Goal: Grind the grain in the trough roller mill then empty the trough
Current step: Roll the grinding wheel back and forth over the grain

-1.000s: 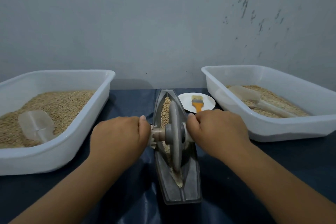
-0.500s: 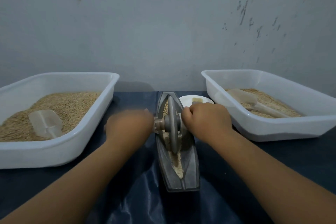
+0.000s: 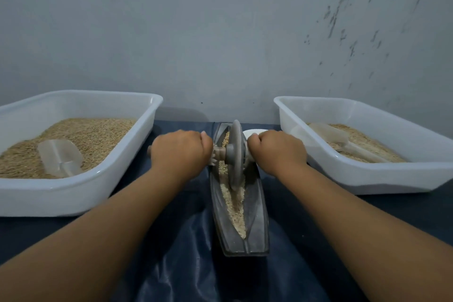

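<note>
Between two white tubs on the dark tabletop (image 3: 306, 247), trough (image 3: 255, 223) holds grain (image 3: 232, 203). Left hand (image 3: 180, 152) and right hand (image 3: 277, 149), fingers curled round the axle handle each side of the wheel (image 3: 234, 154), at trough's far end. Grinding step, not emptying. Next: roll wheel toward the near end, even pressure.

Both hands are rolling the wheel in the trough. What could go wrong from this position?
1. The grey disc-shaped roller wheel stands near the far end of the narrow dark grey trough; pushed further, it may ride out or throw the pale crushed grain over the rim.
2. The left hand and right hand grip the axle close to the wheel, so fingers could be pinched against the trough edges.
3. The small white plate lies just beyond and could be struck.
</note>
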`<state>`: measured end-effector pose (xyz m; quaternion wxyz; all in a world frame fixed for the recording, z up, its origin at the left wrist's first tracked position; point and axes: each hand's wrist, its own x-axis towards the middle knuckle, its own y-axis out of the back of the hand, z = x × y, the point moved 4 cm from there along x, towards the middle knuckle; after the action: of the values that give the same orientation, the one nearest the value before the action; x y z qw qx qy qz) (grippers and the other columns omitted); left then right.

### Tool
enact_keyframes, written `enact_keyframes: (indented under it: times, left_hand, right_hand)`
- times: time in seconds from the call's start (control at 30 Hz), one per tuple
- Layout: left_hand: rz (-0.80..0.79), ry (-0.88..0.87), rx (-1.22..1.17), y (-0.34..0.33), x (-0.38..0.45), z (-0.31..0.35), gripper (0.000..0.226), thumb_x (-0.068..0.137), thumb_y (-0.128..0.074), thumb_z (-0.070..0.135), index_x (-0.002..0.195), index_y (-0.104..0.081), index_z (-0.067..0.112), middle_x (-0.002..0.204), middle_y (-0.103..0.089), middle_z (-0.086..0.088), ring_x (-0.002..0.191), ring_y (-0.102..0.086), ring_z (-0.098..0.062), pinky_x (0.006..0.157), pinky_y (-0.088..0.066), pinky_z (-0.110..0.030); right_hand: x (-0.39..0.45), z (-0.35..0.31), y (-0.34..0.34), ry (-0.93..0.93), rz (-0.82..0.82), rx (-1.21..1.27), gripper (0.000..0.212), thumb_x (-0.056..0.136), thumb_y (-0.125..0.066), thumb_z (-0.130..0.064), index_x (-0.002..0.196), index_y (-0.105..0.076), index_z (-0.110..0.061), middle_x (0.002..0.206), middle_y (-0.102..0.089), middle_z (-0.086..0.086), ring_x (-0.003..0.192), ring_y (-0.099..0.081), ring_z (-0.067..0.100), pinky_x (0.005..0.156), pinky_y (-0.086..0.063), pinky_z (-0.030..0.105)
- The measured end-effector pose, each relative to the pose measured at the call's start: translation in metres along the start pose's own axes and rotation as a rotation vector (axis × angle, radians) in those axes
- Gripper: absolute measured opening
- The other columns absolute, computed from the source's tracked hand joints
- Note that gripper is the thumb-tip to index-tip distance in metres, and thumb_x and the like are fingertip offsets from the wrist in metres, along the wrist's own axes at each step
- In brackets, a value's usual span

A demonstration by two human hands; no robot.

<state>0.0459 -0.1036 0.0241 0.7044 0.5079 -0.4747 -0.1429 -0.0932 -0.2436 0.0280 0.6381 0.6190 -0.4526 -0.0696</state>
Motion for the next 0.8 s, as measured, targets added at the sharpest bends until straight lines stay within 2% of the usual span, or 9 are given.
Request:
enact_keyframes:
  times: [0.1,0.27,0.37,0.43,0.5,0.6,0.73,0.8]
  left_hand:
    - [-0.016,0.002,-0.008,-0.003,0.001,0.0,0.032,0.094,-0.015,0.029,0.079,-0.041,0.017,0.07,-0.046,-0.002,0.063,-0.047,-0.025,0.068,-0.052,-0.04]
    - [-0.026,-0.023,-0.006,0.007,-0.024,0.001,0.037,0.097,-0.013,0.03,0.084,-0.045,0.017,0.074,-0.048,-0.002,0.065,-0.048,-0.026,0.07,-0.052,-0.038]
    - [-0.002,-0.073,-0.006,0.025,-0.042,0.005,0.047,0.094,-0.01,0.037,0.068,-0.044,0.018,0.064,-0.049,0.002,0.057,-0.049,-0.022,0.064,-0.052,-0.036]
    - [0.039,-0.121,0.005,0.034,-0.053,0.006,0.052,0.092,-0.004,0.041,0.06,-0.039,0.021,0.056,-0.045,0.003,0.049,-0.043,-0.019,0.055,-0.045,-0.03]
    - [0.069,-0.16,0.035,0.038,-0.056,0.005,0.053,0.086,0.007,0.042,0.06,-0.034,0.022,0.054,-0.037,0.005,0.047,-0.035,-0.016,0.05,-0.031,-0.028]
    - [0.078,-0.179,0.055,0.028,-0.047,0.008,0.061,0.078,0.019,0.037,0.071,-0.038,0.017,0.059,-0.034,0.005,0.052,-0.037,-0.018,0.052,-0.029,-0.028]
    - [0.051,-0.073,0.025,0.009,-0.016,0.006,0.049,0.089,0.002,0.031,0.071,-0.042,0.018,0.059,-0.036,0.004,0.053,-0.04,-0.019,0.054,-0.033,-0.028]
    - [-0.004,-0.016,-0.027,-0.001,-0.005,0.003,0.044,0.091,-0.004,0.027,0.074,-0.044,0.017,0.061,-0.036,0.003,0.055,-0.04,-0.019,0.055,-0.036,-0.029]
  right_hand:
    - [0.002,-0.001,0.0,0.007,0.031,-0.01,0.045,0.09,-0.031,-0.032,0.05,-0.046,-0.017,0.055,-0.047,0.0,0.053,-0.041,0.017,0.05,-0.025,0.029]
    - [-0.031,-0.006,0.015,0.057,-0.078,-0.038,0.045,0.094,-0.022,-0.039,0.055,-0.042,-0.025,0.064,-0.051,0.0,0.064,-0.052,0.024,0.062,-0.047,0.033]
    - [-0.05,-0.002,0.029,0.055,-0.136,-0.024,0.047,0.094,-0.023,-0.041,0.055,-0.044,-0.025,0.062,-0.051,-0.001,0.063,-0.052,0.022,0.056,-0.039,0.03]
    - [-0.059,0.002,0.037,0.058,-0.144,-0.005,0.049,0.093,-0.024,-0.041,0.054,-0.047,-0.022,0.06,-0.053,0.0,0.059,-0.051,0.021,0.051,-0.033,0.03]
    - [-0.062,0.002,0.039,0.069,-0.105,-0.01,0.05,0.092,-0.024,-0.042,0.054,-0.048,-0.02,0.057,-0.053,0.0,0.055,-0.049,0.019,0.049,-0.03,0.029]
    - [-0.054,0.003,0.027,0.052,-0.058,-0.022,0.05,0.093,-0.024,-0.039,0.055,-0.05,-0.021,0.057,-0.052,-0.001,0.054,-0.047,0.017,0.049,-0.029,0.028]
    - [-0.022,0.008,0.003,-0.008,-0.092,-0.003,0.047,0.093,-0.023,-0.037,0.055,-0.049,-0.025,0.059,-0.049,-0.004,0.055,-0.044,0.014,0.05,-0.027,0.027]
    - [-0.007,0.006,-0.002,-0.013,-0.048,-0.005,0.047,0.091,-0.023,-0.039,0.054,-0.048,-0.023,0.059,-0.049,-0.003,0.056,-0.043,0.015,0.051,-0.029,0.028]
